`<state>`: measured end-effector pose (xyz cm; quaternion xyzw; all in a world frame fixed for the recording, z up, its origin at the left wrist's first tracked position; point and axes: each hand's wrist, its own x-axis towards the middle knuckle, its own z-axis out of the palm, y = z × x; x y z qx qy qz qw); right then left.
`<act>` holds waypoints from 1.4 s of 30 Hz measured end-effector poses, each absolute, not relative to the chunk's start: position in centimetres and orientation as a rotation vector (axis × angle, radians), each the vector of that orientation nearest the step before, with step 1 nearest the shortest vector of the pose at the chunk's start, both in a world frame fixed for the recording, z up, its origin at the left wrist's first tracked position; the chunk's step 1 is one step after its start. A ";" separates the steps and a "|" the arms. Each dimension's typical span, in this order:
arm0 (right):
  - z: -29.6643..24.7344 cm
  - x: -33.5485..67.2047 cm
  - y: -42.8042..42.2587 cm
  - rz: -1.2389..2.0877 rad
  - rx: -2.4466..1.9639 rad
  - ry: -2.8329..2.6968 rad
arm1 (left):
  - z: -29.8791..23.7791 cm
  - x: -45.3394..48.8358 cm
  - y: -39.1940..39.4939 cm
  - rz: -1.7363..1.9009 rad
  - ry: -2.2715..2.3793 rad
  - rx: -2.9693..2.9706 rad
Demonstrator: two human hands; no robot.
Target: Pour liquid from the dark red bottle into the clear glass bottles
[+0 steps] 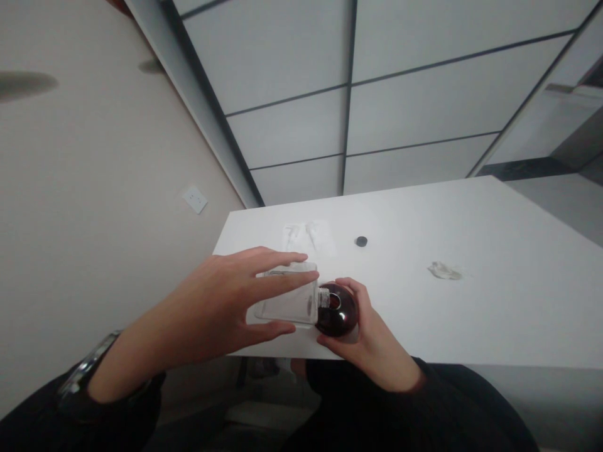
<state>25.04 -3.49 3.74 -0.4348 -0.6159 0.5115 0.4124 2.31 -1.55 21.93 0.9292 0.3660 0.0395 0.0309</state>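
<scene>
Pale panels (282,56) with dark dividing lines rise beyond my work, and a plain wall (94,207) runs up on my left. In front of me spreads the white surface (494,307), its near edge by my dark sleeves. My left hand (226,298) is grasping the clear bottle (285,306), fingers spread along one side and thumb along the other. My right hand (377,345) curls around the brown bottle (342,321), thumb on the near side and fingers on the far side. I have the clear bottle lying over on its side, its threaded neck right at the brown bottle's round opening; I cannot tell whether the two touch. The brown bottle is over the near part of the surface, its mouth facing up. A thin, pale sheet (308,236) lies flat just beyond my left hand. Off to the right is a crumpled whitish piece (444,270), well apart from both bottles. The smallest thing, a dark round cap (361,241), lies beyond the brown bottle, between the sheet and the crumpled piece.
</scene>
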 end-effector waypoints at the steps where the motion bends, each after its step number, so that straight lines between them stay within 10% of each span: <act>1: 3.8 25.1 -3.5 1.290 -1.095 -1.548 | 22.0 2.4 -1.5 0.116 1.125 2.870; 42: 3.9 25.3 -3.3 1.246 -1.087 -1.590 | 22.8 3.3 -1.2 0.080 1.147 2.829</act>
